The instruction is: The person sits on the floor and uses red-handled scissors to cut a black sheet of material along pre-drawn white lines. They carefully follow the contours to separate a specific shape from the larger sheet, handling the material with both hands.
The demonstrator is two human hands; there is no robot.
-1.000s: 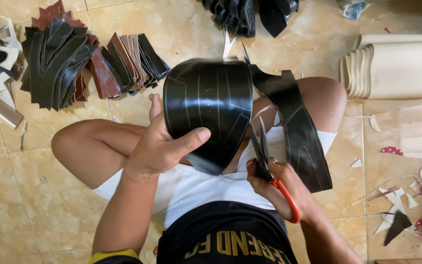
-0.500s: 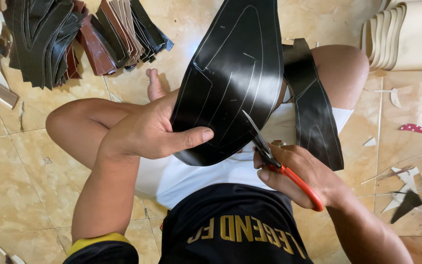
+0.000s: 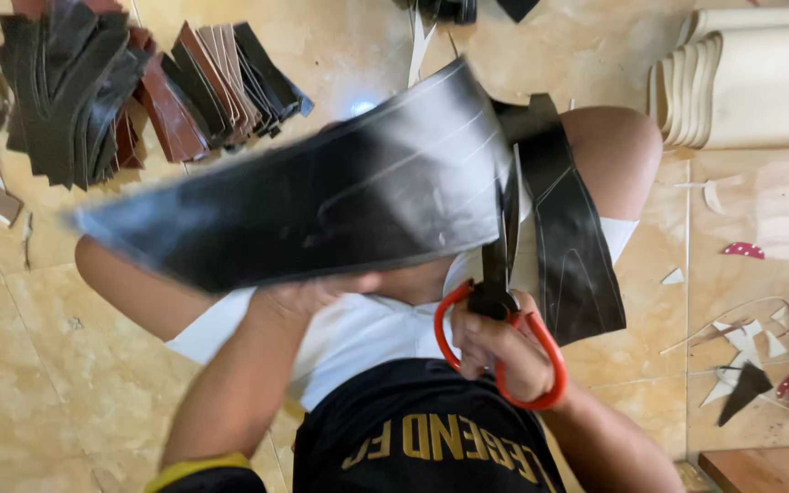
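A head-worn camera looked down at a person seated on a tan tiled floor [image 3: 66,383]. A large sheet of black material [image 3: 321,205], glossy and faintly scored with pattern lines, was held across the centre of the frame, blurred with motion, its long edge running from the middle left up to the upper centre. The left hand [image 3: 312,292], just below centre, was closed on the sheet's lower edge, fingers largely hidden behind it. The right hand [image 3: 495,347], lower right of centre, was wrapped through the red loops of a pair of scissors [image 3: 499,274], whose dark blades pointed upward along the sheet's right edge; whether the blades were parted could not be told. A narrower black strip [image 3: 573,246] hung down to the right of the blades, over the person's knee.

The sheet looked light, thin and pliable, bowing under its own weight, probably leather or a rubbery synthetic; its shiny face suggested it might slip, so a firm pinch on the edge near the cut seemed the best hold.

Stacks of dark and brown cut pieces [image 3: 120,91] lay at upper left, cream rolls [image 3: 751,82] at upper right, pale offcuts [image 3: 760,338] at right.
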